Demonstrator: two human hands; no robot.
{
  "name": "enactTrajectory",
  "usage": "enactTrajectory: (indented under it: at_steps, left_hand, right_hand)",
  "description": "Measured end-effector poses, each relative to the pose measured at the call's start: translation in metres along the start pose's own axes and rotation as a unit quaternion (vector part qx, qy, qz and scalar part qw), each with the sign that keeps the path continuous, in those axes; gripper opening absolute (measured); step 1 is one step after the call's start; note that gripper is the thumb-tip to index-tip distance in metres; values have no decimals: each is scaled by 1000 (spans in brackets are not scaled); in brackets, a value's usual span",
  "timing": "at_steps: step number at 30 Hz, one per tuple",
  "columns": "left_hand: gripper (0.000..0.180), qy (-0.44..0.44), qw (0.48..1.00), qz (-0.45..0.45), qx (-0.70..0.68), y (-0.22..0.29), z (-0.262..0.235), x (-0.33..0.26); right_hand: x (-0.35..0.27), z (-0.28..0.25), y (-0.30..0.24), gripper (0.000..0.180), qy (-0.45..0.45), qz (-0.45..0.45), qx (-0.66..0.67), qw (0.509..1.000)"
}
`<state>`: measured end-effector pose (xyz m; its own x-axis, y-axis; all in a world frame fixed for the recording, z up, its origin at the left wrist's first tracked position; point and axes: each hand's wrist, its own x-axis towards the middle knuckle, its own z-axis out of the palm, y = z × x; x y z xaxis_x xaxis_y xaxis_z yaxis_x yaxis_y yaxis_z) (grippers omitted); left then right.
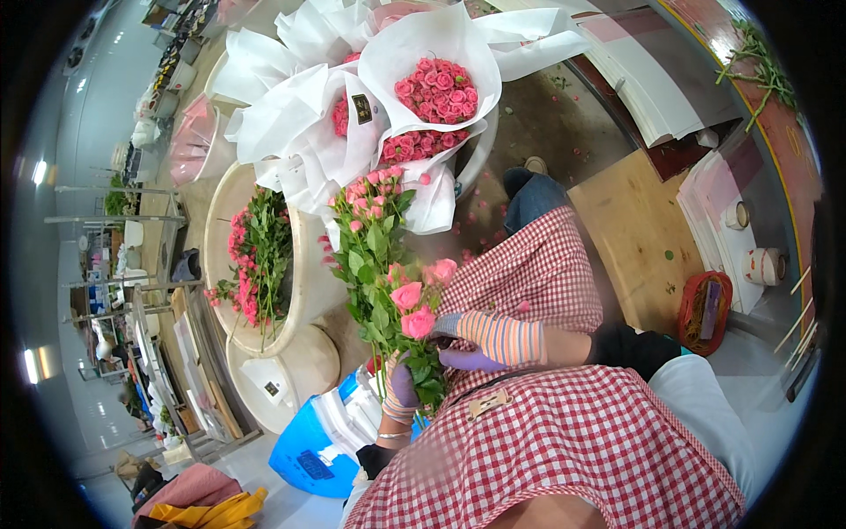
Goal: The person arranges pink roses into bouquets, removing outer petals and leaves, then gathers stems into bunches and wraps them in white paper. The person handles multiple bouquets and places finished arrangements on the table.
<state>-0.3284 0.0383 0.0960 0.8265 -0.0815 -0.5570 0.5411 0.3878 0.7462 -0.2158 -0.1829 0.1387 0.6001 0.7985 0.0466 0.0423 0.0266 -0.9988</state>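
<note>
My left hand (402, 393), in a purple and striped glove, is closed round the leafy stems of a bunch of pink roses (374, 256) held in front of my body. My right hand (493, 341), gloved alike, curls its fingers against the other side of the bunch, just below a large pink rose (418, 323). It appears to grip a rose stem there, though leaves and fingers partly hide the hold. Small buds top the far end of the bunch. A red checked apron (546, 414) covers my lap beneath both hands.
Rose bouquets wrapped in white paper (379, 70) stand ahead in a tub. More loose roses (264, 256) lie in a cream tub (304, 300) to the left. A blue bag (308, 450) sits by my left arm. Right are a wooden board (634, 238) and a red basket (705, 309).
</note>
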Motion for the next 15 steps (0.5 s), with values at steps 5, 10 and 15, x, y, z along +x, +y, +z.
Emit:
enactTrajectory:
  at_steps: [5, 10, 15]
  left_hand:
    - [65, -2, 998, -27, -65, -23, -24, 2]
    - [67, -41, 994, -61, -85, -16, -25, 2]
    - [72, -39, 993, -52, -94, -3, -13, -5]
  right_hand:
    - [0, 4, 1, 38, -16, -32, 7, 999]
    - [0, 8, 7, 39, -14, -27, 3, 1000]
    - [5, 17, 18, 39, -10, -45, 50, 998]
